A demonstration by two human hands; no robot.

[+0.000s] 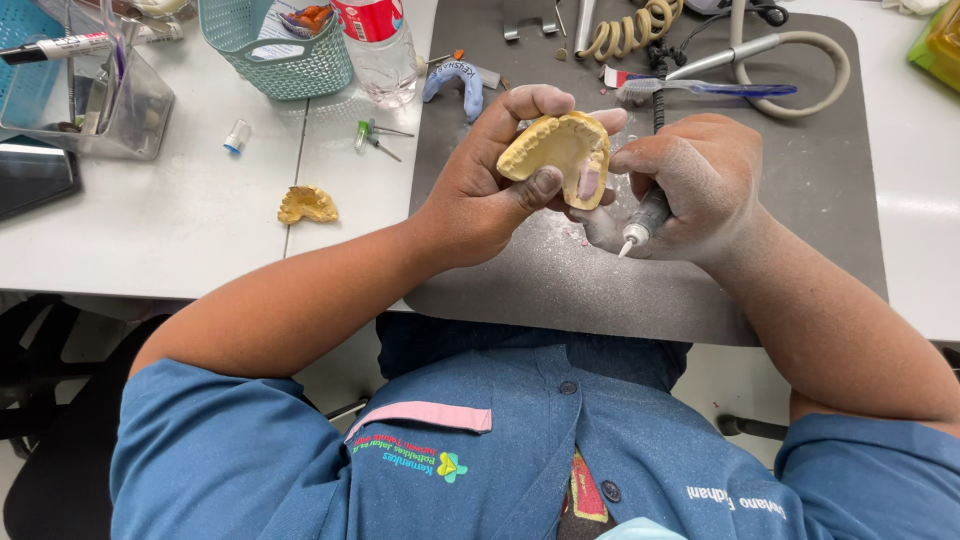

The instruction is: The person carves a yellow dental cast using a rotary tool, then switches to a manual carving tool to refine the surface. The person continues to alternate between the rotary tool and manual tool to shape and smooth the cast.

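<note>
My left hand (480, 190) holds a yellow plaster dental cast (558, 152) above a dark grey mat (800, 200), thumb pressed on its front edge. Touching the cast's right side, my right hand (690, 185) grips a grey rotary handpiece (645, 218) whose white tip points down toward me. Both hands are dusted with white powder, and powder lies on the mat beneath them.
A second yellow cast (307, 204) lies on the white table at left. Behind are a teal basket (275, 45), a clear plastic bottle (380, 45), a blue tray piece (455, 85), a toothbrush (710, 90), a coiled cord (630, 30), a hose (790, 60) and a clear organiser (90, 100).
</note>
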